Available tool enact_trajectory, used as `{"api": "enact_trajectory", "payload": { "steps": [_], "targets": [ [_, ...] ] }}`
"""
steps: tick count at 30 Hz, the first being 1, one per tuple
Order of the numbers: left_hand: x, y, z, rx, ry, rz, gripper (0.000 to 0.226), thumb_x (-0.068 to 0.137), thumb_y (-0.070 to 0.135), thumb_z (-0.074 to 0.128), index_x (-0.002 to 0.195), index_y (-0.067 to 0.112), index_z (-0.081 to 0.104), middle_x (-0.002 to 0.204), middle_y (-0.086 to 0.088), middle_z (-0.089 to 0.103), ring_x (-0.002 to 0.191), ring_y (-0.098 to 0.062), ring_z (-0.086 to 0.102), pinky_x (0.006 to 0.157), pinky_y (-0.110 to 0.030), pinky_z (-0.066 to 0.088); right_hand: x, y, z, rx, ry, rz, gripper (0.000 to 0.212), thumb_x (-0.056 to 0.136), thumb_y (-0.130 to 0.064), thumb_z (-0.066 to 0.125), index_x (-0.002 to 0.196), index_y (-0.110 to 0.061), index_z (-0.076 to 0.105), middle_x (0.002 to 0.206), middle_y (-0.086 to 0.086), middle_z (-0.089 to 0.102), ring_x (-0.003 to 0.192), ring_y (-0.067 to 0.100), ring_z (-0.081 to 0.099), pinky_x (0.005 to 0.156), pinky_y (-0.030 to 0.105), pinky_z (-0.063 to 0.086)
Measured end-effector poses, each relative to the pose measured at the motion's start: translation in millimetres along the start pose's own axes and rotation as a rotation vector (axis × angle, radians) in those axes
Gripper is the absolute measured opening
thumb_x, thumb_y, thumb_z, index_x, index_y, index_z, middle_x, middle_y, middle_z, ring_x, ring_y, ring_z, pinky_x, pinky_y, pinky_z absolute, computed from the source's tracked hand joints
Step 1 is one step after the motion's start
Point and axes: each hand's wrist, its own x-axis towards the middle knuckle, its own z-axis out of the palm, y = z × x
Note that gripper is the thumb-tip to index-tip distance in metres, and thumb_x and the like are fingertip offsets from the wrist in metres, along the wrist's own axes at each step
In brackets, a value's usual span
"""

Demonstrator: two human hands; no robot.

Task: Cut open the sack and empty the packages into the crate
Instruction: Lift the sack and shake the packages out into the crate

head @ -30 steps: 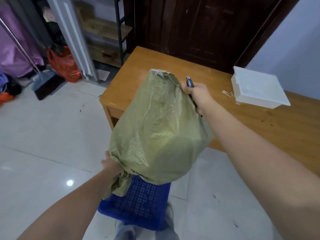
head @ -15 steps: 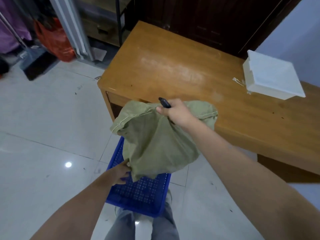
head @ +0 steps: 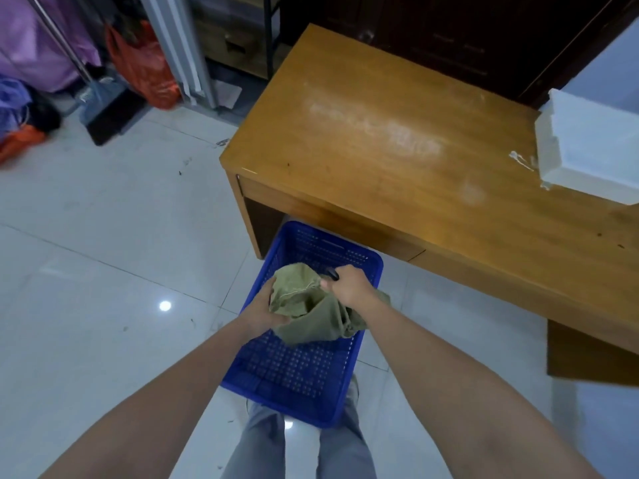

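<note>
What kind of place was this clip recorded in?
Probably a home or small back room used for storage: a wooden desk on pale tiled floor, a broom and stuffed plastic bags along the wall.

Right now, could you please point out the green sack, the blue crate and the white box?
green sack (head: 311,318): head view, crumpled middle.
blue crate (head: 294,368): head view, perforated floor.
white box (head: 594,146): head view, top face.

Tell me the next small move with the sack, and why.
Probably set the sack down in the crate and bring the cutter to its top edge. Both hands hold it bunched low over the crate: the left hand grips its side, the right hand pinches the fabric along with the cutter. No packages show on the crate floor, and no cut is visible.
</note>
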Motion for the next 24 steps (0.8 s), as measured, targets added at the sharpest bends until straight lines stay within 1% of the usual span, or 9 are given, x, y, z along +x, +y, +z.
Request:
{"api": "enact_trajectory", "payload": {
  "steps": [3, 7, 9, 12, 14, 16, 18, 21, 24],
  "targets": [
    [9.3, 13.3, 2.4, 0.359, 0.103, 0.166, 0.117, 0.054, 0.044, 0.076, 0.15, 0.026, 0.012, 0.151, -0.005, 0.029, 0.137, -0.026, 0.03, 0.113, -0.041, 0.03, 1.8, -19.7, -12.1, -0.037, -0.02, -0.058, 0.04, 0.089, -0.038, 0.058, 0.06, -0.023, 0.034, 0.067, -0.002, 0.043, 0.076, 0.023, 0.049, 0.055, 0.03, 0.033],
    [10.4, 34.8, 6.0, 0.489, 0.214, 0.168, 0.089, 0.07, 0.041, 0.068, 0.145, 0.038, 0.02, 0.138, -0.002, 0.044, 0.128, -0.025, 0.043, 0.107, -0.044, 0.039, 0.1, -27.0, -30.3, -0.082, -0.034, -0.146, 0.043, 0.088, -0.036, 0.06, 0.058, -0.021, 0.034, 0.062, -0.003, 0.037, 0.057, 0.015, 0.039, 0.05, 0.029, 0.025],
    [6.4, 44.2, 6.8, 0.592, 0.262, 0.158, 0.063, 0.075, 0.042, 0.055, 0.135, 0.041, 0.036, 0.12, -0.002, 0.057, 0.113, -0.025, 0.054, 0.096, -0.045, 0.046, -1.9, -23.3, -33.7, -0.074, -0.034, -0.16, 0.042, 0.087, -0.034, 0.061, 0.057, -0.019, 0.037, 0.061, -0.002, 0.039, 0.056, 0.014, 0.039, 0.052, 0.03, 0.026],
    [1.8, 59.6, 9.3, 0.499, 0.368, 0.193, 0.031, 0.084, 0.017, 0.048, 0.109, 0.029, 0.063, 0.101, 0.0, 0.067, 0.099, -0.024, 0.06, 0.084, -0.039, 0.05, -2.1, -11.4, -31.8, 0.064, -0.005, -0.161, 0.039, 0.086, -0.03, 0.065, 0.058, -0.018, 0.041, 0.062, -0.001, 0.041, 0.06, 0.016, 0.042, 0.057, 0.031, 0.03],
    [-0.6, 69.4, 8.0, 0.485, 0.393, 0.191, 0.028, 0.083, 0.009, 0.045, 0.096, 0.022, 0.067, 0.091, 0.001, 0.066, 0.095, -0.026, 0.06, 0.08, -0.039, 0.05, -1.3, 1.1, -26.8, 0.206, 0.044, -0.163, 0.027, 0.085, -0.025, 0.068, 0.066, -0.015, 0.051, 0.069, 0.001, 0.052, 0.071, 0.02, 0.05, 0.067, 0.031, 0.036],
    [-3.3, 75.9, 4.2, 0.513, 0.371, 0.18, 0.027, 0.082, 0.009, 0.046, 0.094, 0.019, 0.068, 0.092, -0.003, 0.068, 0.094, -0.027, 0.06, 0.079, -0.04, 0.052, -0.9, 15.4, -20.3, 0.273, 0.08, -0.155, 0.017, 0.081, -0.024, 0.072, 0.089, -0.014, 0.061, 0.092, 0.006, 0.061, 0.09, 0.023, 0.057, 0.079, 0.033, 0.043],
    [-5.3, 78.3, 2.0, 0.589, 0.32, 0.182, 0.025, 0.083, 0.012, 0.047, 0.095, 0.018, 0.069, 0.096, -0.005, 0.07, 0.095, -0.027, 0.061, 0.081, -0.041, 0.053, -1.6, 31.9, -12.5, 0.138, 0.125, -0.11, 0.053, 0.076, -0.033, 0.075, 0.123, -0.016, 0.056, 0.121, 0.006, 0.054, 0.109, 0.024, 0.056, 0.093, 0.037, 0.046],
    [-9.8, 76.4, 1.8, 0.688, 0.266, 0.193, 0.024, 0.086, 0.019, 0.047, 0.096, 0.021, 0.069, 0.097, -0.002, 0.07, 0.095, -0.024, 0.061, 0.082, -0.04, 0.053, -4.8, 50.6, -1.2, -0.14, 0.207, -0.005, 0.075, 0.073, -0.042, 0.074, 0.14, -0.029, 0.041, 0.139, -0.001, 0.041, 0.117, 0.024, 0.055, 0.087, 0.036, 0.052],
    [-13.7, 73.0, 1.1, 0.75, 0.218, 0.215, 0.026, 0.09, 0.02, 0.045, 0.1, 0.022, 0.068, 0.099, 0.001, 0.069, 0.096, -0.022, 0.061, 0.082, -0.037, 0.051, -2.9, 62.5, 0.9, -0.127, 0.254, 0.083, 0.047, 0.084, -0.036, 0.06, 0.13, -0.029, 0.053, 0.129, 0.0, 0.054, 0.109, 0.025, 0.06, 0.077, 0.031, 0.049]
  ]
}}
